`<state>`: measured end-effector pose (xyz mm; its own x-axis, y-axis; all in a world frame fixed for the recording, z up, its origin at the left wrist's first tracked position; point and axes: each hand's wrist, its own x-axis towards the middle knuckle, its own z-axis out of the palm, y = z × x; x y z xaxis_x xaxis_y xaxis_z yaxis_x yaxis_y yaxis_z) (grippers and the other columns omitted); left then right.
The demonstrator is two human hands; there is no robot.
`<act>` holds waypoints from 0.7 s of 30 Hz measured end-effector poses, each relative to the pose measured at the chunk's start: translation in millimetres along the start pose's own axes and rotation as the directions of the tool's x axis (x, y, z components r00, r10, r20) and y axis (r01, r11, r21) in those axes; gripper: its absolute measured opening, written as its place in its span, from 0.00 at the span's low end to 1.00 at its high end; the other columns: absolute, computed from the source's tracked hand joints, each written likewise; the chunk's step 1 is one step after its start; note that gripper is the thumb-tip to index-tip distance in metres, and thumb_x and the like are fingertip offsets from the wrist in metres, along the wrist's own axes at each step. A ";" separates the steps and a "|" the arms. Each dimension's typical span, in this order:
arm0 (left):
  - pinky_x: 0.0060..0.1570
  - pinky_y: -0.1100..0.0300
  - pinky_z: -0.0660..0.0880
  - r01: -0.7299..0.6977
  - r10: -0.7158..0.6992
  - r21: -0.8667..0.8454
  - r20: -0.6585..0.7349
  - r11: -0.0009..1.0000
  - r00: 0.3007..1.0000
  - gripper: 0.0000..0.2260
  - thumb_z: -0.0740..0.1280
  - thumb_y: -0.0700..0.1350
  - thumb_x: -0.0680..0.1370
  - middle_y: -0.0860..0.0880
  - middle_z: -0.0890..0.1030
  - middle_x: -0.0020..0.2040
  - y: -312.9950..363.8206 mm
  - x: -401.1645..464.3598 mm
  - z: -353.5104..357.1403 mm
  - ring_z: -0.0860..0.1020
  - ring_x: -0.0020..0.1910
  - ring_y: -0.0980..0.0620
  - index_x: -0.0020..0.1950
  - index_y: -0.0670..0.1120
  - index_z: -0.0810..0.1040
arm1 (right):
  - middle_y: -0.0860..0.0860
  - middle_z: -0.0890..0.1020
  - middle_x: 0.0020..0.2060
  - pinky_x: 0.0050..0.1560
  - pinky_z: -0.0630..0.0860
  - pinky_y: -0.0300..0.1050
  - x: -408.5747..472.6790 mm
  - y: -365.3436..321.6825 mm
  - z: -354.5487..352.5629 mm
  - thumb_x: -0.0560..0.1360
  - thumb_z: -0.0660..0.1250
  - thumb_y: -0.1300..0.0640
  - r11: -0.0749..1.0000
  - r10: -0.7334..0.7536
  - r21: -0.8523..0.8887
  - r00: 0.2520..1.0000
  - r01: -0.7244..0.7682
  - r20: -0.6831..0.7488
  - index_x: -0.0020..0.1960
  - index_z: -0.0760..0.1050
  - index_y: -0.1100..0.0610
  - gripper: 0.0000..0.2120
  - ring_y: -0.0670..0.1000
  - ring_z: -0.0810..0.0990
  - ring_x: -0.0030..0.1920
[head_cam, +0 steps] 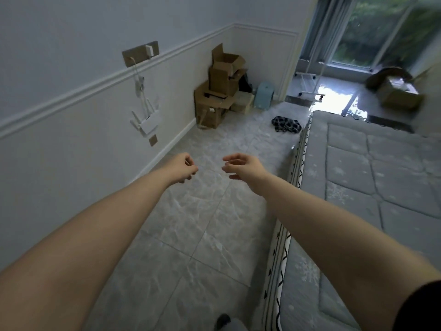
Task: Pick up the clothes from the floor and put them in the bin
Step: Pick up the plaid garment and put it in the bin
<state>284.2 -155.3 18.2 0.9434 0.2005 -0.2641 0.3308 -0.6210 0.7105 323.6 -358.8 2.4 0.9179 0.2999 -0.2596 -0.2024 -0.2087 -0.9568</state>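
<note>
A crumpled black-and-white patterned garment (286,124) lies on the grey tiled floor, far ahead, next to the mattress corner. A small light-blue bin (263,95) stands beyond it against the far wall. Both my arms stretch forward over the floor, well short of the garment. My left hand (181,167) hangs with fingers loosely curled and nothing in it. My right hand (242,166) has its fingers spread apart and holds nothing.
A grey quilted mattress (372,187) fills the right side. Stacked cardboard boxes (219,89) stand in the far corner by the wall. A white router (149,121) hangs on the left wall. Another cardboard box (398,91) and a white rack (310,77) sit near the window.
</note>
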 end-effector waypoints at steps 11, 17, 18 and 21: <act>0.34 0.59 0.72 -0.160 0.137 0.139 0.165 0.977 0.977 0.05 0.61 0.37 0.77 0.39 0.83 0.53 70.4 152.4 21.8 0.79 0.43 0.47 0.51 0.41 0.76 | 0.55 0.81 0.52 0.55 0.81 0.51 136.7 -0.8 -95.3 0.70 0.74 0.63 0.973 0.200 -0.081 0.961 -0.218 -0.190 0.57 0.79 0.59 0.16 0.52 0.80 0.49; 0.37 0.58 0.74 -0.195 0.168 0.166 0.162 0.967 0.972 0.03 0.64 0.39 0.76 0.41 0.83 0.50 141.6 270.5 44.0 0.82 0.47 0.43 0.45 0.44 0.76 | 0.55 0.81 0.54 0.54 0.80 0.50 237.7 -13.7 -181.6 0.71 0.73 0.64 0.968 0.222 -0.059 0.941 -0.244 -0.257 0.57 0.79 0.58 0.15 0.52 0.80 0.51; 0.38 0.58 0.74 -0.197 0.170 0.168 0.163 0.966 0.972 0.02 0.64 0.40 0.76 0.41 0.83 0.49 151.6 284.9 49.4 0.82 0.48 0.43 0.45 0.45 0.76 | 0.55 0.81 0.54 0.54 0.80 0.50 251.1 -15.5 -196.8 0.71 0.73 0.64 0.965 0.227 -0.070 0.938 -0.253 -0.260 0.57 0.79 0.58 0.15 0.52 0.79 0.51; 0.36 0.59 0.72 -0.209 0.185 0.163 0.150 0.964 0.971 0.04 0.64 0.40 0.76 0.43 0.84 0.47 182.7 329.2 63.9 0.81 0.44 0.47 0.47 0.44 0.77 | 0.55 0.81 0.53 0.52 0.79 0.49 296.2 -25.0 -242.3 0.71 0.73 0.64 0.964 0.221 -0.078 0.930 -0.254 -0.294 0.58 0.78 0.59 0.15 0.52 0.79 0.49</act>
<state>653.8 -251.2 19.4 0.9743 -0.0338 -0.2228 0.1185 -0.7641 0.6341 683.2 -490.3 -18.9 0.9092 -0.0411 -0.4144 -0.4016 -0.3499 -0.8463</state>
